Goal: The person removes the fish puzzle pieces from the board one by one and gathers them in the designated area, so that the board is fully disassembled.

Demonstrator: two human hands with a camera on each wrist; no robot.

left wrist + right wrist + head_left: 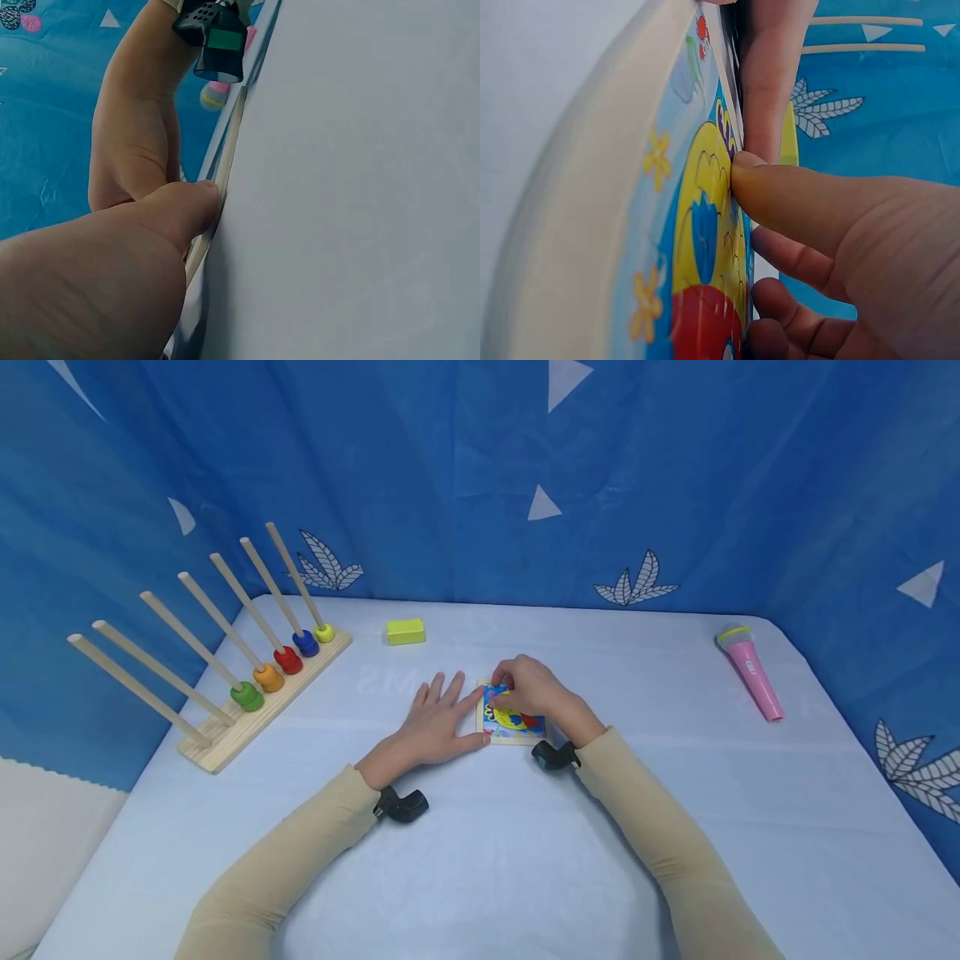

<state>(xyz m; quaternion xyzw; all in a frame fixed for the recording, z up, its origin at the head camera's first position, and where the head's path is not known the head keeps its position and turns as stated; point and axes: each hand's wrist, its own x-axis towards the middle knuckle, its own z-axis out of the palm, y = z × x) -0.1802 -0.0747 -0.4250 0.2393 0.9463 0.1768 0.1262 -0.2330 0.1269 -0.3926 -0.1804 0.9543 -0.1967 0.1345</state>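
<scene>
A small fish picture puzzle (512, 720) in a pale wooden frame lies on the table; the right wrist view shows its yellow and red fish (705, 195) close up. My left hand (437, 727) lies spread at the puzzle's left side, index finger and thumb touching its far and near left corners. From the right, my right hand (531, 687) reaches over the puzzle with bent fingers. Its thumb (780, 199) touches the picture near the tail, and the other fingers curl at the far edge. I cannot tell whether a loose piece sits between them.
To the left stands a wooden peg rack (262, 718) with tall dowels and coloured beads. A yellow-green block (406, 632) lies behind the hands. Far right rests a pink toy microphone (752, 672). A blue patterned curtain (450, 485) hangs behind the white-covered table (480, 860).
</scene>
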